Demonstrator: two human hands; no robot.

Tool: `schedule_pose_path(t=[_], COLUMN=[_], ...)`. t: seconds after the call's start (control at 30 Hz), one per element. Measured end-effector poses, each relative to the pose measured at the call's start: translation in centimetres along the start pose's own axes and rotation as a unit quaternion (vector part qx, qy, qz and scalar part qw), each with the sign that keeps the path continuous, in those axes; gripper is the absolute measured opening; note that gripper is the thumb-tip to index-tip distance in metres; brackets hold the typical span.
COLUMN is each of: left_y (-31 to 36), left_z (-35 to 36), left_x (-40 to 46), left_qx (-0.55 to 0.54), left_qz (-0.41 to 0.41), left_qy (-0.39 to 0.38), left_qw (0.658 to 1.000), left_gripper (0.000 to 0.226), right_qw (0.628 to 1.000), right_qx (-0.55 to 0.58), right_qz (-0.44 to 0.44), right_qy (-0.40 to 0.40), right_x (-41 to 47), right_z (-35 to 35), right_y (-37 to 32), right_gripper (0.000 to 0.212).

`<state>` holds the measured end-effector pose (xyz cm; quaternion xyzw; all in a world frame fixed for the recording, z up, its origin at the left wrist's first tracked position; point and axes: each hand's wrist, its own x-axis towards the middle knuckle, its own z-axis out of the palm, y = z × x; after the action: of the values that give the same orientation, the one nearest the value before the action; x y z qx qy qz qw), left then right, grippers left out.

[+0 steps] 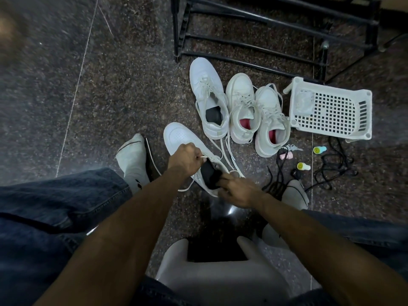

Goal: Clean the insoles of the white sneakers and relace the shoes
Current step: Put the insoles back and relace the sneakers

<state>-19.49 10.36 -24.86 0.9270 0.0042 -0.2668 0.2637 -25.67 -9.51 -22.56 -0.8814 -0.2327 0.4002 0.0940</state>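
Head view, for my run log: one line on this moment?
left hand: pinches white lace | right hand: grips black insole | white leather sneaker: on floor

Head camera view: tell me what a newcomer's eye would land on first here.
First, the two hands at centre on the nearest white sneaker: the left hand pinches its lace while the right hand grips the black insole at its opening. Just beyond stand three more white sneakers side by side, two with pink linings. To their right a white basket lies on the dark speckled floor, with black laces tangled below it.
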Motion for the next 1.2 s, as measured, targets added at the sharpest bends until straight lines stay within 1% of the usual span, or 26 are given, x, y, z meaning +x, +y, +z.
schedule_pose_path(t=[0.1, 0.2, 0.27, 0.33, 0.37, 0.4, 0.43, 0.47, 0.53, 0.57, 0.6, 0.63, 0.67, 0.7, 0.73, 0.77, 0.8, 0.83, 0.87, 0.9, 0.93, 1.0, 1.03, 1.1, 1.13, 1.2], left_y=[0.2, 0.0, -0.2, -0.6, -0.8, -1.2, -1.3, -1.4, -1.3, -1.2, -1.3, -1.3, -1.4, -1.4, -1.6, -1.6, -1.7, -1.7, -1.8, -1.8, -1.8, -1.8, -1.7, -1.7, -1.8, -1.7], left_z=[0.9, 2.2, 2.7, 3.0, 3.1, 3.4, 3.5, 3.6, 3.4, 3.1, 2.8, 2.6, 2.4, 2.2, 2.2, 1.9, 1.7, 1.2, 0.8, 0.4, 0.2, 0.4, 0.5, 1.1, 1.4, 1.7], left_x=[-1.2, -2.7, -4.0, -5.2, -5.7, -6.0, -6.3, -6.5, -6.5, -6.5, -6.5, -6.4, -6.2, -6.2, -6.1, -6.2, -6.3, -6.5, -6.6, -6.8, -6.9, -6.9, -6.9, -6.7, -6.4, -6.1], left_qx=[0.001, -0.02, -0.007, 0.018, 0.012, -0.008, -0.038, -0.082, -0.154, -0.16, -0.152, -0.132, -0.114, -0.1, -0.095, -0.091, -0.083, -0.072, -0.065, -0.067, -0.071, -0.092, -0.123, -0.166, -0.148, -0.047], left_qz=[-0.008, -0.033, -0.018, 0.021, 0.037, 0.048, 0.042, 0.016, -0.052, -0.079, -0.098, -0.112, -0.125, -0.139, -0.152, -0.16, -0.164, -0.166, -0.166, -0.163, -0.153, -0.14, -0.144, -0.152, -0.148, -0.133], left_qy=[0.018, 0.044, 0.023, -0.033, -0.047, -0.041, -0.02, 0.014, 0.065, 0.061, 0.043, 0.015, -0.009, -0.027, -0.038, -0.044, -0.045, -0.048, -0.051, -0.056, -0.061, -0.067, -0.064, -0.088, -0.1, -0.088], left_qw=[1.0, 0.998, 1.0, 0.999, 0.998, 0.998, 0.998, 0.996, 0.985, 0.982, 0.983, 0.985, 0.985, 0.985, 0.983, 0.982, 0.982, 0.982, 0.983, 0.983, 0.984, 0.983, 0.98, 0.97, 0.973, 0.986], left_gripper=[0.021, 0.015, 0.012, 0.013, 0.013, 0.015, 0.02, 0.027, 0.042, 0.048, 0.052, 0.053, 0.051, 0.044, 0.037, 0.028, 0.021, 0.019, 0.023, 0.027, 0.026, 0.016, 0.015, 0.038, 0.044, 0.03], right_qw=[1.0, 0.997, 0.993, 0.989, 0.986, 0.984, 0.98, 0.974, 0.948, 0.935, 0.932, 0.939, 0.951, 0.962, 0.969, 0.972, 0.971, 0.968, 0.963, 0.959, 0.958, 0.957, 0.955, 0.939, 0.923, 0.895], right_qx=[-0.004, 0.06, 0.102, 0.13, 0.146, 0.163, 0.178, 0.193, 0.227, 0.236, 0.235, 0.233, 0.224, 0.209, 0.197, 0.194, 0.192, 0.186, 0.181, 0.175, 0.174, 0.182, 0.195, 0.272, 0.328, 0.408], right_qz=[0.0, 0.028, 0.036, 0.044, 0.045, 0.048, 0.053, 0.069, 0.123, 0.141, 0.146, 0.139, 0.129, 0.119, 0.108, 0.098, 0.102, 0.116, 0.14, 0.157, 0.171, 0.177, 0.176, 0.164, 0.156, 0.147], right_qy=[0.016, 0.028, 0.044, 0.06, 0.061, 0.061, 0.072, 0.1, 0.185, 0.223, 0.234, 0.212, 0.171, 0.131, 0.102, 0.09, 0.104, 0.126, 0.146, 0.156, 0.152, 0.141, 0.139, 0.133, 0.125, 0.103], right_x=[-0.6, -0.6, -0.3, -0.1, -0.3, -0.5, -0.8, -1.1, -1.3, -1.2, -1.0, -0.8, -0.4, 0.0, 0.4, 0.6, 0.8, 0.9, 1.0, 0.9, 0.8, 0.6, 0.4, 0.2, 0.2, 0.0], right_z=[2.0, 3.6, 4.7, 5.1, 5.0, 4.7, 4.3, 3.8, 2.5, 1.9, 1.3, 0.8, 0.5, 0.3, 0.2, 0.1, 0.2, 0.1, -0.1, -0.3, -0.5, -1.1, -1.5, -1.9, -1.9, -1.9], right_y=[-1.1, -3.7, -5.3, -6.2, -6.1, -5.9, -5.6, -5.0, -3.8, -3.3, -2.9, -2.5, -2.3, -2.1, -2.2, -2.5, -2.9, -3.3, -3.6, -3.8, -4.0, -4.0, -3.9, -3.6, -3.3, -2.8], right_gripper=[0.034, 0.033, 0.032, 0.032, 0.033, 0.036, 0.04, 0.038, 0.022, 0.018, 0.022, 0.035, 0.05, 0.058, 0.057, 0.046, 0.028, 0.008, 0.008, 0.015, 0.017, 0.012, 0.009, 0.008, 0.011, 0.015])
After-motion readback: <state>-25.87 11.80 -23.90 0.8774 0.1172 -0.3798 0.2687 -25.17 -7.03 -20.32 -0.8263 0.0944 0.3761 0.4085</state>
